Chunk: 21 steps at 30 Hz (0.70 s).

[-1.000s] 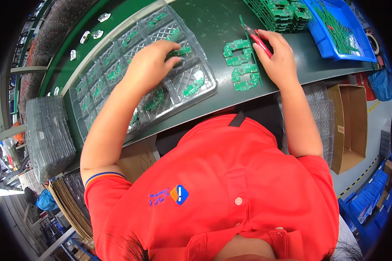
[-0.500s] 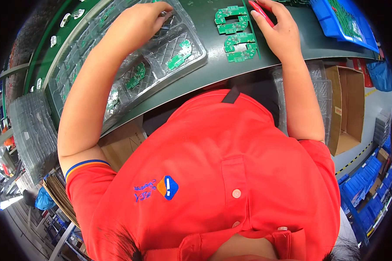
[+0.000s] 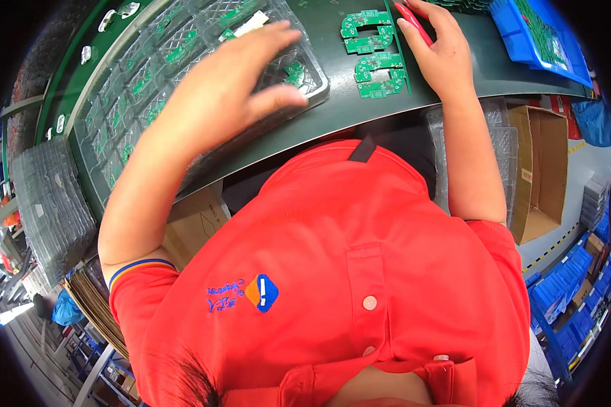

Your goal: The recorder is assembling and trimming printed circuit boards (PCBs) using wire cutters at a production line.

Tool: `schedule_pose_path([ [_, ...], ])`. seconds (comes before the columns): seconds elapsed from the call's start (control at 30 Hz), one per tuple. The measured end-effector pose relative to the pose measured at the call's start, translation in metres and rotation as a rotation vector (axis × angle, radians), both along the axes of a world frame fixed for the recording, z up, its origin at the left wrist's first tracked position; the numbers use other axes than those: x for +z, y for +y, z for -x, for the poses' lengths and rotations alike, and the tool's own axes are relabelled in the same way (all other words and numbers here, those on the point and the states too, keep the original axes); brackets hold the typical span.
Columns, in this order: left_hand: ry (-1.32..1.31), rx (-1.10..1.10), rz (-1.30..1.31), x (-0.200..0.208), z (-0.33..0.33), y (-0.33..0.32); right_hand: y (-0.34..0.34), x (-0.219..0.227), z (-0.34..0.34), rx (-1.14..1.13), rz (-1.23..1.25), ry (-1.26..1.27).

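Note:
My left hand (image 3: 234, 91), slightly blurred, hovers over the near right part of a clear plastic compartment tray (image 3: 204, 34). Its thumb and fingers are spread, and nothing shows between them. Green circuit boards lie in the tray's compartments, one board (image 3: 294, 73) just beyond my thumb. Near my fingertips lies a small white piece (image 3: 251, 24). My right hand (image 3: 445, 57) is closed around a red-handled tool (image 3: 414, 24), whose working end is out of sight. Just left of that hand, a joined green circuit board panel (image 3: 380, 76) with cut-out openings lies on the dark green table.
A blue bin (image 3: 512, 34) of green boards stands at the far right of the table (image 3: 305, 129). Stacked clear trays (image 3: 53, 203) are at the left. Below the table's right side are more clear trays (image 3: 482, 146) and an open cardboard box (image 3: 546, 169).
My left hand has moved right and nearer across the tray, its fingers now spread. The board panel sits slightly farther right. My right hand has barely moved and still holds the red-handled tool.

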<state>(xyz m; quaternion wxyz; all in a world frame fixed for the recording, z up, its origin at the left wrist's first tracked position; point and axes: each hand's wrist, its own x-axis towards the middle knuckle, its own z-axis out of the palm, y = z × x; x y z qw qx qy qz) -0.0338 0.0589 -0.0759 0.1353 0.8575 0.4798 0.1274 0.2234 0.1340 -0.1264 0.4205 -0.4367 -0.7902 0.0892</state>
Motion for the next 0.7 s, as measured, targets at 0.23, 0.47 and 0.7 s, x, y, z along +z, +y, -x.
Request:
schedule_pose_path([
  [0.23, 0.154, -0.061, 0.043, -0.007, 0.002, -0.024, -0.002, 0.002, 0.001, 0.007, -0.005, -0.004],
  [0.47, 0.075, -0.004, -0.001, 0.006, -0.012, -0.044, -0.001, 0.0, -0.001, 0.01, -0.026, -0.021],
  [0.7, -0.237, -0.176, 0.021, -0.03, -0.085, -0.044, -0.001, -0.001, -0.001, -0.003, -0.058, -0.01],
])
